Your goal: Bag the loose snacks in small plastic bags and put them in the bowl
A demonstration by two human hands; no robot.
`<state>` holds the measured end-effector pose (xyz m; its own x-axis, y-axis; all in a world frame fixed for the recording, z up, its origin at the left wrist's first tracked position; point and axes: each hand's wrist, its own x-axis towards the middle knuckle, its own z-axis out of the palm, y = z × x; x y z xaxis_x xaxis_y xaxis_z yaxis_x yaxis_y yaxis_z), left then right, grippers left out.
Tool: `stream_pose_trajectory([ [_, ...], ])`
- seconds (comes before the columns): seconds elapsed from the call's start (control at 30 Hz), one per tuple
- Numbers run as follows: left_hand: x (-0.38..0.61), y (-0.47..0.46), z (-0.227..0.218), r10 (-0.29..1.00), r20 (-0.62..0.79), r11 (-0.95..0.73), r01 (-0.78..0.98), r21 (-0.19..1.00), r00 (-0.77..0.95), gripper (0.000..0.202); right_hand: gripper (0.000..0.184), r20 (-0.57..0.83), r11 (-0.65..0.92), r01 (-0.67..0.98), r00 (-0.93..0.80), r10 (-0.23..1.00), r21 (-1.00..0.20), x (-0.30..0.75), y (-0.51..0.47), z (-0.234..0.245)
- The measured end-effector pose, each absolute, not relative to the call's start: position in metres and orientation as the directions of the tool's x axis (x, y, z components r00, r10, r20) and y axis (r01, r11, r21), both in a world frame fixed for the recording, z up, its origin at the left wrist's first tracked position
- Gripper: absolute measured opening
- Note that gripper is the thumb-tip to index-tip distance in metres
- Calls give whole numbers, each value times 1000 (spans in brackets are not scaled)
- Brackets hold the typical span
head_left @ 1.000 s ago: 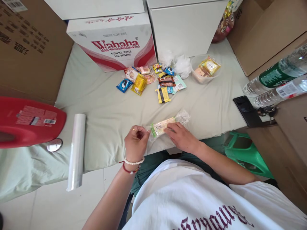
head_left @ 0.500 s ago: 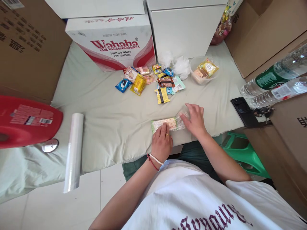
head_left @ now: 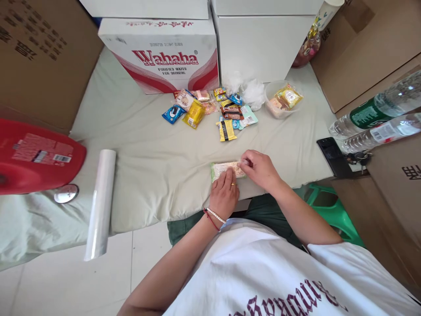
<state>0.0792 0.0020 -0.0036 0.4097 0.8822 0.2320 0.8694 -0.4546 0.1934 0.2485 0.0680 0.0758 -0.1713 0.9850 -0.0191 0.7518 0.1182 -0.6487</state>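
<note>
A flat packaged snack (head_left: 219,168) with green ends lies near the front edge of the cloth-covered table, with clear plastic film around it. My left hand (head_left: 224,191) rests on the package, fingers stretched out and pressing it down from above. At the package's right end, my right hand (head_left: 259,169) is closed in a pinch on the clear plastic film (head_left: 244,162). Most of that film is hidden by the fingers. Farther back lies a loose pile of small wrapped snacks (head_left: 194,115), and several more (head_left: 226,131) are beside it.
A roll of clear film (head_left: 101,202) juts over the front edge at left, by a red jug (head_left: 39,158). A clear bowl (head_left: 276,115) with snacks stands behind, beside crumpled plastic (head_left: 252,93). Bottles (head_left: 371,112), a phone (head_left: 332,153) and keys (head_left: 362,157) are at right.
My right hand has moved left toward the package and gone from spread fingers to a pinch, gathering the loose film. My left hand stays on the package. The view has shifted slightly.
</note>
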Motion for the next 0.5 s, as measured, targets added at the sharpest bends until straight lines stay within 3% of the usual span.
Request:
stream_pose_trajectory([
  [0.07,79,4,-3,886,216,-455,857,243,409,51,6,-56,165,817,-234,971,-552,224,76,79],
  [0.2,63,7,6,865,283,-501,735,457,414,48,26,-151,235,873,-325,933,-428,193,77,70],
  [0.33,24,-1,20,846,398,-531,497,687,354,35,31,17,436,801,-471,882,-411,194,57,50],
  [0.4,5,-10,24,889,382,-458,480,748,253,30,41,98,528,764,-533,840,-370,199,45,40],
  [0.5,-15,-22,26,952,286,-298,529,795,107,26,55,111,584,744,-583,805,-324,204,38,29],
])
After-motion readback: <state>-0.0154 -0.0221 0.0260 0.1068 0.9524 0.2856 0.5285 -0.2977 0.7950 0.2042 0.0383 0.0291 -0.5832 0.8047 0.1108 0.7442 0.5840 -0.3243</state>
